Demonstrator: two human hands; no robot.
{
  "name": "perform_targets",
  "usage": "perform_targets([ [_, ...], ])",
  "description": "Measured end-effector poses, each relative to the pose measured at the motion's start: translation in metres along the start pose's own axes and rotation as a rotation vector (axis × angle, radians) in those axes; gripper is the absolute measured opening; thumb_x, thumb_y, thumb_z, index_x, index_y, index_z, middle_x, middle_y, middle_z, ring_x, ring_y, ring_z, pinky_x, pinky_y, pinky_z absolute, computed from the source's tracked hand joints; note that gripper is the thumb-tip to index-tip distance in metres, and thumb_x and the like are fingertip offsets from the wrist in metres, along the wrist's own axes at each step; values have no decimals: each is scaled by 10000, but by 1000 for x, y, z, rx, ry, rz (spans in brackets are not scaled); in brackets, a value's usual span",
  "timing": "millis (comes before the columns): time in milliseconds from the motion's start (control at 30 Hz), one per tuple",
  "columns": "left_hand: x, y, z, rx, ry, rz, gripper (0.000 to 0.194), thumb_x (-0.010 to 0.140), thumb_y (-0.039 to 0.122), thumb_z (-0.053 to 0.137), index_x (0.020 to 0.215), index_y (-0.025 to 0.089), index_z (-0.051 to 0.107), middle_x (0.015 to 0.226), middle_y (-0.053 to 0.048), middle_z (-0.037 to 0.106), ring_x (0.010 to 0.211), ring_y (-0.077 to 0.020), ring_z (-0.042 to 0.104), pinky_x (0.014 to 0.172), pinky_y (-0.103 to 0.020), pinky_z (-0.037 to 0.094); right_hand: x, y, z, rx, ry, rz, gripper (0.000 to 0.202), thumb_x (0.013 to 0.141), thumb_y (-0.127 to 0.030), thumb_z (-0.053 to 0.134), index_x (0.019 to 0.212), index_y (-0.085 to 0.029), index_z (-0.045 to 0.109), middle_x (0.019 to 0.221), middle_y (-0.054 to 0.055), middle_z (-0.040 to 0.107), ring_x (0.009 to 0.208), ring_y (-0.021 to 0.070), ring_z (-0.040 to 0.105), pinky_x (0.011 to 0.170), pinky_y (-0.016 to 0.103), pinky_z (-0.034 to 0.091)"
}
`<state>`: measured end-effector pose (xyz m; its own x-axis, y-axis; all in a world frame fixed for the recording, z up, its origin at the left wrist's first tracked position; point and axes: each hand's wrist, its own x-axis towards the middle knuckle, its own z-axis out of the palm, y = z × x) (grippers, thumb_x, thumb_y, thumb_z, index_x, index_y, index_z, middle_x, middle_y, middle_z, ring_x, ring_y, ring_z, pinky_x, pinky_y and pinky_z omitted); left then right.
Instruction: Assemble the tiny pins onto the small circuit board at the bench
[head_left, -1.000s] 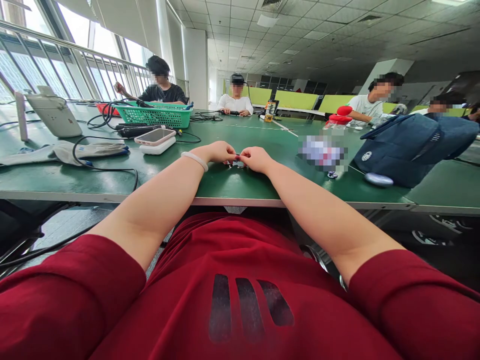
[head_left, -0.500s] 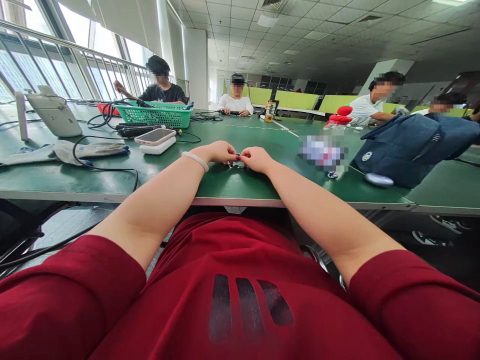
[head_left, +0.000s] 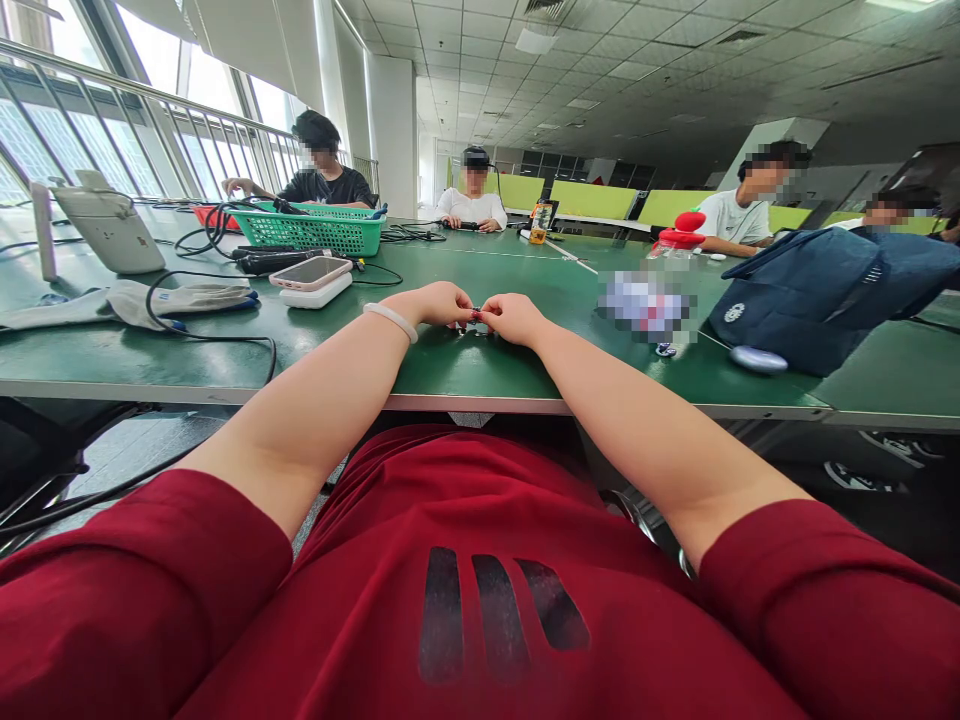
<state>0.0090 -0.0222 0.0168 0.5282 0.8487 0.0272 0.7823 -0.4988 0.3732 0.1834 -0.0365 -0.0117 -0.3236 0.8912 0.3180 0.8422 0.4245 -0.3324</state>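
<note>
Right between our fingertips sits a small dark object with a hint of red, just above the green tabletop with a pale edge, too small and too covered for us to say what it is. Our bare left hand pinches it from one side and our bare right hand from the other, thumbs and forefingers nearly meeting. Over the last second hardly anything has changed there: both hands keep the same pose and place, so we judge this to be fine fingertip work, with any adjustment too slight to make out. A white band circles our left wrist. Outward to the left, a phone in a pinkish case rests on a rounded white box, beyond which stands a green perforated plastic basket; white gloves with blue patches lie farther out. To the right we have a pixelated lilac item and a dark blue fabric backpack. The clearer change is across the table, where a person in a black shirt has lowered one hand, leaving our grip unaffected.
</note>
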Motion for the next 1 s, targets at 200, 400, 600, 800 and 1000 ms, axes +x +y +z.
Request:
perform_targets([
  [200, 0, 1, 0, 5, -4, -7, 352, 769, 425, 539, 908, 147, 703, 841, -50, 711, 687, -130, 603, 646, -203, 434, -1, 0, 0, 7, 5, 6, 241, 843, -340, 536, 820, -159, 693, 744, 21, 684, 649, 111, 531, 616, 229, 359],
  [400, 0, 1, 1, -1, 3, -14, 342, 757, 427, 550, 897, 160, 711, 819, -40, 712, 672, -124, 600, 645, -198, 429, -2, -2, -1, 7, 2, 7, 238, 850, -335, 532, 813, -159, 688, 743, 19, 684, 643, 109, 528, 619, 227, 360],
  [600, 0, -1, 1, -12, 8, 1, 362, 750, 430, 547, 907, 153, 719, 802, -43, 710, 670, -130, 599, 652, -209, 436, -2, -2, -1, 9, 6, 12, 229, 845, -320, 537, 811, -157, 693, 746, 22, 685, 646, 109, 528, 629, 227, 367],
  [800, 1, -2, 2, -18, 12, 3, 357, 749, 430, 552, 890, 149, 722, 775, -41, 705, 653, -127, 595, 644, -208, 434, -2, -2, 0, 9, 8, 11, 225, 845, -320, 539, 814, -158, 692, 737, 20, 681, 645, 107, 530, 644, 224, 376],
  [1000, 2, -3, 2, -29, 20, 4, 345, 740, 439, 574, 873, 157, 723, 776, -40, 709, 653, -129, 601, 644, -207, 439, -2, -1, 0, 3, 8, 8, 229, 851, -317, 528, 816, -159, 690, 743, 22, 682, 652, 110, 532, 634, 225, 370],
])
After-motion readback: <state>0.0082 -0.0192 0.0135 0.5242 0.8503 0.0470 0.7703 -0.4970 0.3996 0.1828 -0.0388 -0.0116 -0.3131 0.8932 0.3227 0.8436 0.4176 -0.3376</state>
